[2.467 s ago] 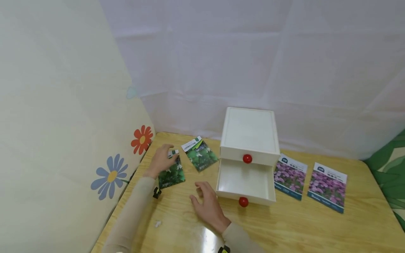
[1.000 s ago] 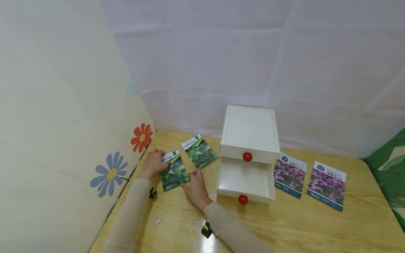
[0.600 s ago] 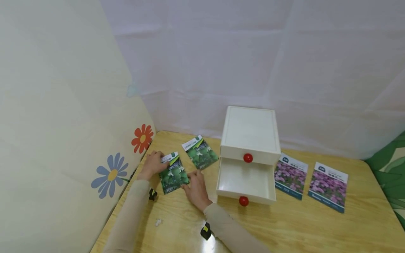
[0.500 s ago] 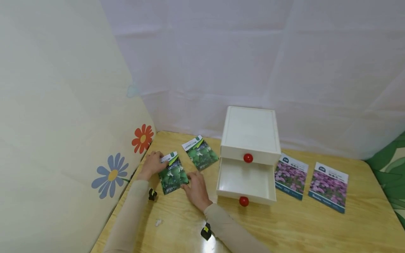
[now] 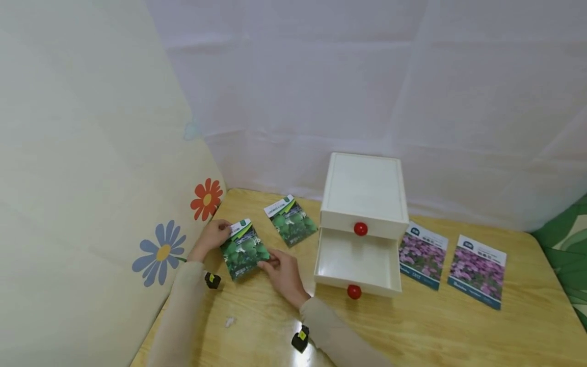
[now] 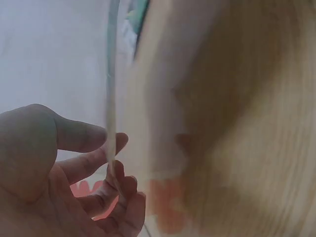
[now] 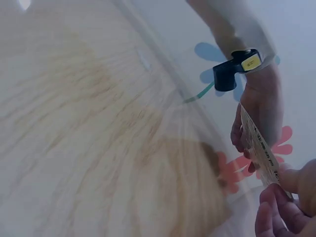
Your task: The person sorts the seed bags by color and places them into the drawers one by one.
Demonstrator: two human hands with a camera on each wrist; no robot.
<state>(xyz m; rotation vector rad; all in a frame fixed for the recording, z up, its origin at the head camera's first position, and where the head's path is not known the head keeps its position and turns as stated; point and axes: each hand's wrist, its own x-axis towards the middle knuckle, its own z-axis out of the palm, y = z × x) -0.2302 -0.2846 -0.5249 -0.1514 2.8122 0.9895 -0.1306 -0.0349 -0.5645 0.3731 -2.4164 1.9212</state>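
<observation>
A green-leaf seed packet point(image 5: 244, 251) is raised a little off the wooden table, picture side up. My left hand point(image 5: 213, 236) pinches its upper left edge. At its lower right corner, my right hand point(image 5: 283, 272) pinches it between thumb and fingers. In the left wrist view the packet point(image 6: 111, 89) shows edge-on between thumb and fingers of the left hand point(image 6: 64, 173). The right wrist view has the packet point(image 7: 260, 145) spanning both hands. A second green seed packet point(image 5: 291, 222) lies just behind, to the right.
A white two-drawer box point(image 5: 364, 186) stands right of the hands, its lower drawer point(image 5: 359, 260) pulled out and its red knobs facing front. Two purple-flower packets point(image 5: 423, 255) lie right of it. A small white scrap point(image 5: 230, 321) is on the table near the left sleeve.
Both hands came to the left green packet and gripped it at opposite edges. It has since lifted off the table and shifted slightly left. The drawers and other packets stayed put.
</observation>
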